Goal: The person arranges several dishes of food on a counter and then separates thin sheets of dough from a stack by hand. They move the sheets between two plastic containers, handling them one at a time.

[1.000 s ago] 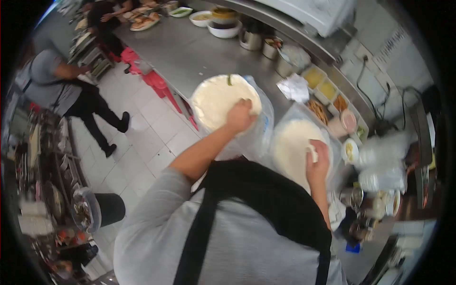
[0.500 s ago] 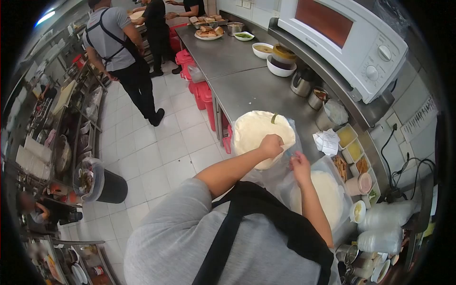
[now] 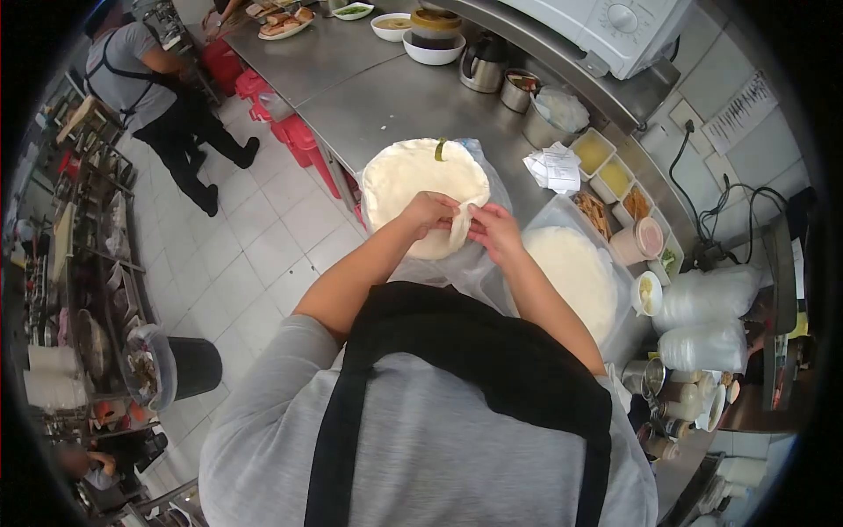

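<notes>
A round, flat sheet of pale dough (image 3: 408, 176) lies on clear plastic at the counter's edge, with a green strip (image 3: 441, 150) at its far rim. My left hand (image 3: 430, 213) pinches the dough's near right edge. Beside it, my right hand (image 3: 496, 230) has its fingers closed on the same edge, and a flap of dough stands up between the two hands. A second pale round (image 3: 569, 277) lies in a plastic-lined tray, under and right of my right forearm.
Bowls (image 3: 433, 48), a thermos (image 3: 484, 63) and a metal pot (image 3: 544, 123) line the counter's back. Food containers (image 3: 612, 182) and papers (image 3: 555, 167) are to the right. A co-worker (image 3: 145, 79) stands far left; a waste bin (image 3: 191, 364) is on the floor.
My right hand has moved onto the dough's edge, where a flap is now raised between both hands. The view has shifted, and the co-worker's legs are farther apart.
</notes>
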